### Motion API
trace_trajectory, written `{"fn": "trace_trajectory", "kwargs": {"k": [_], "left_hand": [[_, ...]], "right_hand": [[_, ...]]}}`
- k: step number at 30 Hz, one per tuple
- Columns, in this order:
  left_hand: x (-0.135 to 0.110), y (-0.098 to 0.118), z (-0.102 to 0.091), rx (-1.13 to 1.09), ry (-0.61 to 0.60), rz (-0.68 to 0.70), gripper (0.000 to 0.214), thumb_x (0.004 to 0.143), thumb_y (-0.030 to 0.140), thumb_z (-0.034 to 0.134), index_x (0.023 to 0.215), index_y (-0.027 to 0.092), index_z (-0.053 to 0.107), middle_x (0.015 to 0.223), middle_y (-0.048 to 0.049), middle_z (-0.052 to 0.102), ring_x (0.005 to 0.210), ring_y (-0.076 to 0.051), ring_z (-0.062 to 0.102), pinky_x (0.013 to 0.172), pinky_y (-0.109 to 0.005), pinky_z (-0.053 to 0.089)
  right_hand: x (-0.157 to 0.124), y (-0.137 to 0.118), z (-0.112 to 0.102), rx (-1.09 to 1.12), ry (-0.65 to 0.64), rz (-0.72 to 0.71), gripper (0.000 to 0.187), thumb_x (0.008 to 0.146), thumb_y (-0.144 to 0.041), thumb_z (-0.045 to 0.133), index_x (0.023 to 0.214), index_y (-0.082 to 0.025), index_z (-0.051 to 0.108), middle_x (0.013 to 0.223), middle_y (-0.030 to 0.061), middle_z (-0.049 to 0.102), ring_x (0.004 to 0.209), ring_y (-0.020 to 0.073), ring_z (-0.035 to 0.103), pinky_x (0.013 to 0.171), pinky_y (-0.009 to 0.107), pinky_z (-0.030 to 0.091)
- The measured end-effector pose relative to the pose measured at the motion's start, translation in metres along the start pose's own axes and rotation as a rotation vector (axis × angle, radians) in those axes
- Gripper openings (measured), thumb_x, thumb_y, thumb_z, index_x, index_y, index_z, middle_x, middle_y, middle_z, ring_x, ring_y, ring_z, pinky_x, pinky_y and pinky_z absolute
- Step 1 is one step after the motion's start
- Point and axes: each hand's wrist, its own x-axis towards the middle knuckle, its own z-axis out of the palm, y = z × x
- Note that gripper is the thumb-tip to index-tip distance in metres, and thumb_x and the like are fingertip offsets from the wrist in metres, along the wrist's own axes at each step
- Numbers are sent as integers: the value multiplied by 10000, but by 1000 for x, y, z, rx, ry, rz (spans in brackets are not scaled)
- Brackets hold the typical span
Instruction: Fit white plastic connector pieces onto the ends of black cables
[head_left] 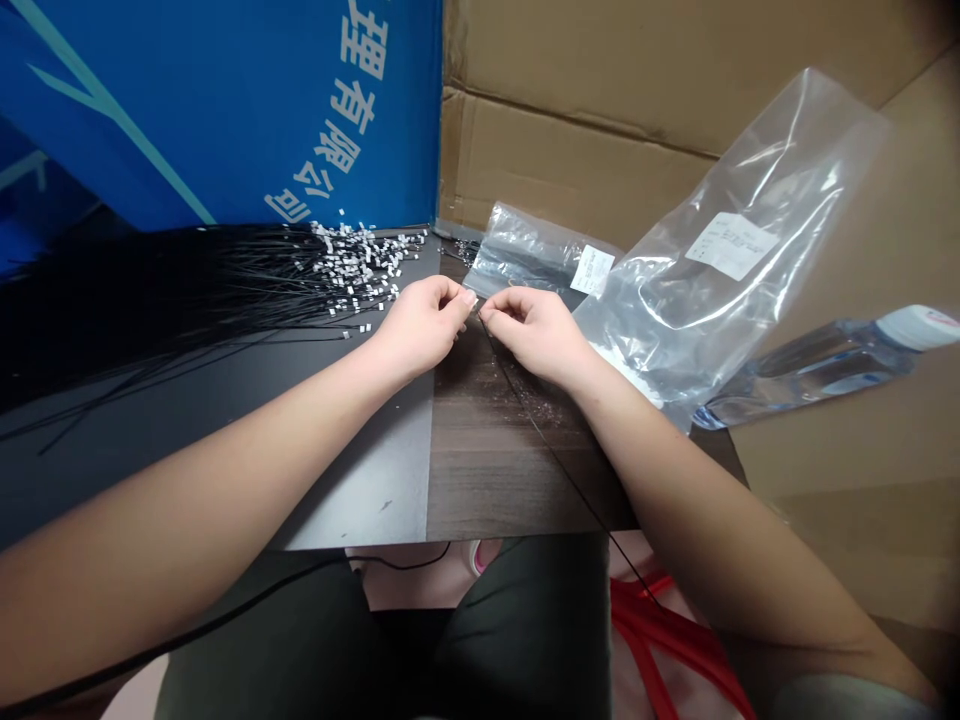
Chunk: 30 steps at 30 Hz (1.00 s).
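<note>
The 2 hands work close together over the middle of the bench (360,480), both narrow in a tight pinch; the left hand (424,325) and the right hand (536,333) almost meet at the fingertips, holding the end of a single thin black wire (551,450); what sits at that tip is too small to tell, and the fingers hide it; the wire runs from the right hand down across the dark wood-grain part of the bench, over its front edge and towards a red strap (660,640) near the person's lap.

To the left lies a large spread of black wires (187,300), fanned out over the black part of the bench; their far ends carry small white connectors (360,270), scattered in a loose cluster against a blue printed board (187,110); just beyond the hands is a small clear plastic bag (525,250) holding dark contents, and to its right a larger labelled plastic bag (720,250); a clear plastic water bottle (810,370) lies on its side beyond that, before a cardboard sheet (570,150).
</note>
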Motion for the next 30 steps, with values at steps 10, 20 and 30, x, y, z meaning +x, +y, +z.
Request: {"fn": "trace_trajectory", "kwargs": {"k": [10, 20, 30], "left_hand": [[1, -4, 1, -28, -12, -23, 213, 950, 311, 661, 775, 193, 633, 745, -37, 650, 708, -175, 565, 701, -304, 447], [-1, -4, 5, -46, -14, -39, 217, 953, 300, 654, 764, 197, 623, 715, -27, 629, 678, -173, 552, 690, -315, 438], [-3, 0, 6, 37, 26, 1, 196, 948, 298, 653, 784, 195, 627, 762, -32, 642, 767, -190, 553, 735, -316, 435]], "right_hand": [[0, 2, 1, -56, 14, -39, 98, 892, -252, 639, 841, -199, 703, 842, 22, 711, 762, 170, 585, 733, 314, 459], [2, 2, 3, -37, 21, -34, 99, 892, -252, 638, 831, -195, 691, 834, 20, 714, 754, 170, 584, 729, 315, 454], [0, -1, 5, -70, 45, -33, 104, 906, -237, 637, 809, -203, 651, 814, 20, 692, 742, 174, 557, 723, 323, 432]]}}
